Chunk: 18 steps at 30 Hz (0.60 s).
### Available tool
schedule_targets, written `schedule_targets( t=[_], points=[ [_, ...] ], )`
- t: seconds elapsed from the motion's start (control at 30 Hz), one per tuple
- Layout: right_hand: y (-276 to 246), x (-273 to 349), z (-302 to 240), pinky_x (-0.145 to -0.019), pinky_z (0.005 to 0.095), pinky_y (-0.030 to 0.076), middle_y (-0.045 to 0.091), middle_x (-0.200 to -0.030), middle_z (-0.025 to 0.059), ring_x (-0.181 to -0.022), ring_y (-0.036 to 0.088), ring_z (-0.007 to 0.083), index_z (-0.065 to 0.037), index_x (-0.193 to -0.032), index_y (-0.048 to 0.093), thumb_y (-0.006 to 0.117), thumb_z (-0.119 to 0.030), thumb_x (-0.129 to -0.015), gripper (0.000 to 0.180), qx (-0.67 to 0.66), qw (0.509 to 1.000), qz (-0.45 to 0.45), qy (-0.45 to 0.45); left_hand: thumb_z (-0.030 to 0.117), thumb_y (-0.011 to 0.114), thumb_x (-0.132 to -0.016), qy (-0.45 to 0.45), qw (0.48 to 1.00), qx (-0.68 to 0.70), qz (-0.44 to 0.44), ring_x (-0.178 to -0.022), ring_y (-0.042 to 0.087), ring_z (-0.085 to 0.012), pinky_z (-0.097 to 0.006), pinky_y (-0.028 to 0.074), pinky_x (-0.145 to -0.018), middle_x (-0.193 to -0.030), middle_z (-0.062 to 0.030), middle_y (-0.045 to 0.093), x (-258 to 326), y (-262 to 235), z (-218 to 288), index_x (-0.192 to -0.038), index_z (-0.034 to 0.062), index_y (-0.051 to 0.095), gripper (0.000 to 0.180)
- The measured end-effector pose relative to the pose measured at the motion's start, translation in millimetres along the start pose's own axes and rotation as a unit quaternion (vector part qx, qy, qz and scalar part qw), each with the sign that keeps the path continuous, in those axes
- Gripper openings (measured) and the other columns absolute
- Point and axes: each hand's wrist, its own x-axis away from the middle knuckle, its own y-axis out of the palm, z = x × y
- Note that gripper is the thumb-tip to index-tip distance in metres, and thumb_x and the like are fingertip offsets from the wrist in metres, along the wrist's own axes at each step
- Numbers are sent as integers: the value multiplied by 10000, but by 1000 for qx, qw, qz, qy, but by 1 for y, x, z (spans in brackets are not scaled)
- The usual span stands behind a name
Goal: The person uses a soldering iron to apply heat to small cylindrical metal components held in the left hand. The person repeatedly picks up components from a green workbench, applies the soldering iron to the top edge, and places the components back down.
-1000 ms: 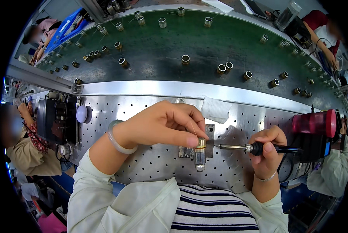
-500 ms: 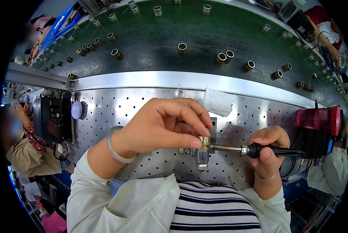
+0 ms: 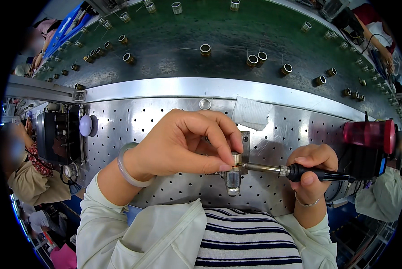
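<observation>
At frame centre our left hand pinches a small metal cylinder above the perforated tabletop; our right hand grips a soldering iron, its tip touching the cylinder.

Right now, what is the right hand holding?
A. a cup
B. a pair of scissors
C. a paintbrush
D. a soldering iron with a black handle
D: the right hand grips a soldering iron by its black handle, and its metal tip reaches left to the small metal part that the left hand pinches over the perforated metal bench.
</observation>
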Motion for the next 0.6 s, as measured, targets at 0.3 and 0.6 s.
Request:
schedule_targets(
  t=[0.3,0.6],
  points=[
    [-4,-2,0,-510,242,428,599,-716,112,-571,561,155,45,-855,589,788,-69,-695,280,33,999,-25,-18,-106,711,-676,10,1000,13,-19,-865,602,-199,-271,505,-781,-989,-169,585,-1,-3,-3,-791,-3,682,157],
    [-5,-8,2,-467,238,389,578,-613,91,-497,526,152,51,-858,597,764,-51,-708,246,28,997,-51,-54,-58,667,-751,-92,995,10,-30,-883,607,-190,-276,469,-802,-1009,-165,638,-5,-7,1,-989,-52,674,239]
  ],
)
